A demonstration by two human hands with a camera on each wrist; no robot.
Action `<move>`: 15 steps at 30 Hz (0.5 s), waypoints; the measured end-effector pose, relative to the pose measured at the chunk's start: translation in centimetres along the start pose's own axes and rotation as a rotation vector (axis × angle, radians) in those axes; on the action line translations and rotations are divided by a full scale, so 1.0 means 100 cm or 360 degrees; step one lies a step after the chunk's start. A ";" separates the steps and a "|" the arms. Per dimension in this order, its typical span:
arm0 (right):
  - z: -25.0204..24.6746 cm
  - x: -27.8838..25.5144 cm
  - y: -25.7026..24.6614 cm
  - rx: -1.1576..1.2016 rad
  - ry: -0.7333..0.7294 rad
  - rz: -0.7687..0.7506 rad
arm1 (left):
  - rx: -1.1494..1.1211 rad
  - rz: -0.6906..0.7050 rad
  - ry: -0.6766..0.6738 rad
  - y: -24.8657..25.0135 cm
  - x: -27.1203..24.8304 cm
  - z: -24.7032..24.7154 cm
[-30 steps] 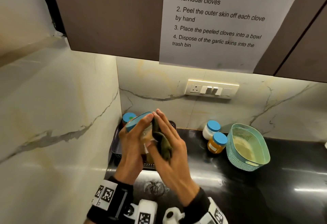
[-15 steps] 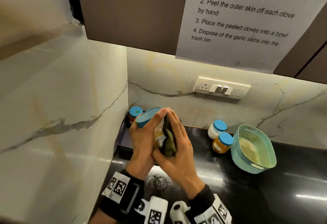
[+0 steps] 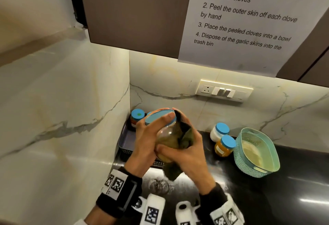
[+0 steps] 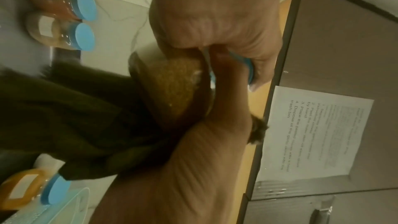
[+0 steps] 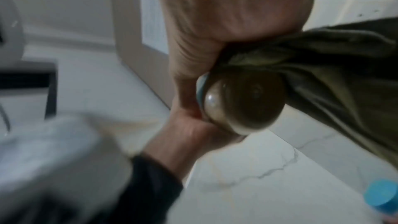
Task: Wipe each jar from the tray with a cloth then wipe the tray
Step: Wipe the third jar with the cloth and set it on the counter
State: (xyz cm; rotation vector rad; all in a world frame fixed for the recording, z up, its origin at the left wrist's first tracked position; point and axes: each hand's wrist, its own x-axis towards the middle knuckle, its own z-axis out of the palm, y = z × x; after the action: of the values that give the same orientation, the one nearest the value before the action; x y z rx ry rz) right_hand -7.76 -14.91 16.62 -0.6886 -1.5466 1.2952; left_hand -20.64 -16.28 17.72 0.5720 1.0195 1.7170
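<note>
My left hand (image 3: 151, 132) grips a blue-lidded glass jar (image 3: 167, 136) by its lid, tilted, above the front of the dark tray (image 3: 124, 141). My right hand (image 3: 185, 150) wraps a dark green cloth (image 3: 185, 136) round the jar's right side and base. In the left wrist view the jar (image 4: 172, 84) shows brownish contents with the cloth (image 4: 75, 125) against it. The right wrist view shows the jar's base (image 5: 245, 105) and the cloth (image 5: 336, 67). A red-filled jar (image 3: 137, 118) stands at the tray's back; another lid beside it is mostly hidden.
On the black counter (image 3: 249, 198) right of the tray stand a white jar (image 3: 219, 132) and an orange jar (image 3: 224, 145), both blue-lidded, beside a teal basket (image 3: 256, 152). Marble walls close the corner on the left and behind. A steel scrubber (image 3: 159, 185) lies near the front.
The jar has tilted further, so its lid faces more toward me. The right hand with the cloth has slid down round the jar's lower side. The view has shifted left.
</note>
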 end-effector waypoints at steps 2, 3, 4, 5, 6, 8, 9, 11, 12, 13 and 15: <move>0.016 -0.008 0.006 -0.0374 0.0200 -0.0291 | -0.0077 -0.0003 0.0024 -0.003 -0.001 -0.003; 0.020 -0.012 0.010 -0.0611 0.0242 -0.0458 | -0.0118 -0.0012 0.0025 -0.004 -0.001 -0.005; 0.021 -0.014 0.012 -0.0743 0.0257 -0.0569 | -0.0142 -0.0023 0.0027 -0.004 0.000 -0.007; 0.018 -0.013 0.015 -0.0738 0.0244 -0.0598 | -0.0134 -0.0021 0.0038 -0.003 -0.001 -0.007; 0.013 -0.007 0.015 -0.0613 0.0189 -0.0530 | -0.0096 0.0006 0.0064 -0.002 -0.002 -0.005; 0.007 0.005 0.009 -0.0275 0.0010 -0.0203 | 0.0023 0.0072 0.0139 -0.003 -0.004 -0.003; 0.006 0.011 0.005 -0.0154 -0.0081 -0.0053 | 0.0033 0.0092 0.0175 -0.003 -0.004 -0.002; 0.013 0.011 -0.003 -0.0194 -0.0044 -0.0065 | -0.0045 0.0100 0.0155 -0.001 -0.002 -0.002; 0.018 0.008 -0.004 -0.0365 0.0031 -0.0213 | -0.0092 0.0088 0.0124 0.000 0.000 -0.004; 0.020 0.003 -0.001 -0.0579 0.0066 -0.0404 | -0.0135 0.0066 0.0106 0.002 -0.001 -0.004; 0.021 -0.003 0.011 -0.0791 0.0126 -0.0633 | -0.0182 0.0034 0.0105 0.003 0.001 -0.007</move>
State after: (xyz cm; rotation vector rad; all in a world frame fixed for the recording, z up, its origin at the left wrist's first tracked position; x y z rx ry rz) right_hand -9.78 -15.73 15.51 -0.6792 -1.8447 0.5852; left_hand -21.32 -16.50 17.57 0.4570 0.9570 1.8107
